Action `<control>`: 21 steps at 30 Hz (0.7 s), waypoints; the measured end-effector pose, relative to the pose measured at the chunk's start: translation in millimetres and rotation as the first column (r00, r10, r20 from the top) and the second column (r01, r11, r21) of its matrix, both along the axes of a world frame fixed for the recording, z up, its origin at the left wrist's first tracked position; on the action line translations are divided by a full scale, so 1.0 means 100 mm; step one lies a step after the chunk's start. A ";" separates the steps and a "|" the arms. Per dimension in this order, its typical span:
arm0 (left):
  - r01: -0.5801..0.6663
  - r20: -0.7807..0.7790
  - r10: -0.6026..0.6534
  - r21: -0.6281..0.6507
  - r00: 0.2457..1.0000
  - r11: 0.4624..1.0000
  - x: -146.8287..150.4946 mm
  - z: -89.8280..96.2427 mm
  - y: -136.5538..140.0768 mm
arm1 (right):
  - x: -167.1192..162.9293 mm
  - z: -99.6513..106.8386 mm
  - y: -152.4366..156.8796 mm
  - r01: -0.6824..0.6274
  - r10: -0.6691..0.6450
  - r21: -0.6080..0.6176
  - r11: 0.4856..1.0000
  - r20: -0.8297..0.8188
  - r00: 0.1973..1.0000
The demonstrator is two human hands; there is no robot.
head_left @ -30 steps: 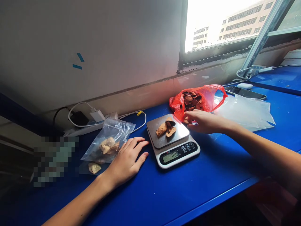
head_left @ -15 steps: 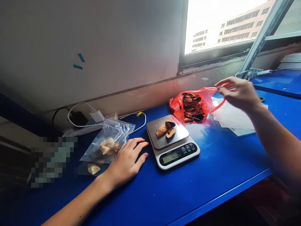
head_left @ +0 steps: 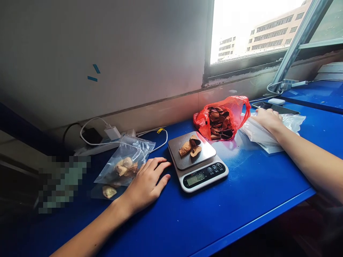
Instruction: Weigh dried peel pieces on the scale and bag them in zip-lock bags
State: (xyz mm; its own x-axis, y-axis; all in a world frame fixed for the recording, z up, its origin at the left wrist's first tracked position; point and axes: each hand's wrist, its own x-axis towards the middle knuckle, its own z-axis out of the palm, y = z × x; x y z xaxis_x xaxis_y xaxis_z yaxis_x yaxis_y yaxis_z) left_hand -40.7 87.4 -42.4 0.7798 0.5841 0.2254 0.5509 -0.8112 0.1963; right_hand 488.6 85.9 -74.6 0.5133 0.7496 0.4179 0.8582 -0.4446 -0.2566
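My left hand [head_left: 146, 182] lies flat and open on the blue table [head_left: 241, 200], its fingers between a clear zip bag of pale pieces [head_left: 125, 162] and a small kitchen scale [head_left: 197, 160]. Three dried brown pieces [head_left: 190, 146] lie on the scale's steel plate; the display shows digits. My right hand [head_left: 266, 119] rests on a stack of clear plastic bags [head_left: 264, 134] to the right of a red plastic bag [head_left: 223, 117] full of dark dried pieces. Whether its fingers pinch a bag I cannot tell.
A white charger and cables [head_left: 112, 132] lie against the wall behind the zip bag. A phone [head_left: 276, 106] lies beyond the clear bags under the window. A loose pale piece [head_left: 108, 191] sits inside a flat bag at the left. The table edge runs along the front.
My right hand left the red bag beside the scale, rose over the bag's handle, then came down on the clear plastic bags. The left hand stayed put.
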 end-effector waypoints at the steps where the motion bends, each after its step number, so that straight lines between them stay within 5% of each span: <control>1: -0.001 -0.001 0.001 0.000 1.000 1.000 0.00 0.00 0.00 | 0.00 0.00 -0.01 0.066 -0.066 -0.024 0.998 -0.038 0.997; 9: -0.001 0.002 0.001 0.007 1.000 1.000 0.00 -0.01 0.01 | -0.06 0.06 0.00 0.215 -0.226 -0.081 0.973 -0.164 0.960; 21: 0.002 0.014 -0.002 0.004 1.000 1.000 0.00 -0.01 0.01 | 0.18 0.05 -0.06 0.176 -0.183 -0.059 0.983 -0.151 0.971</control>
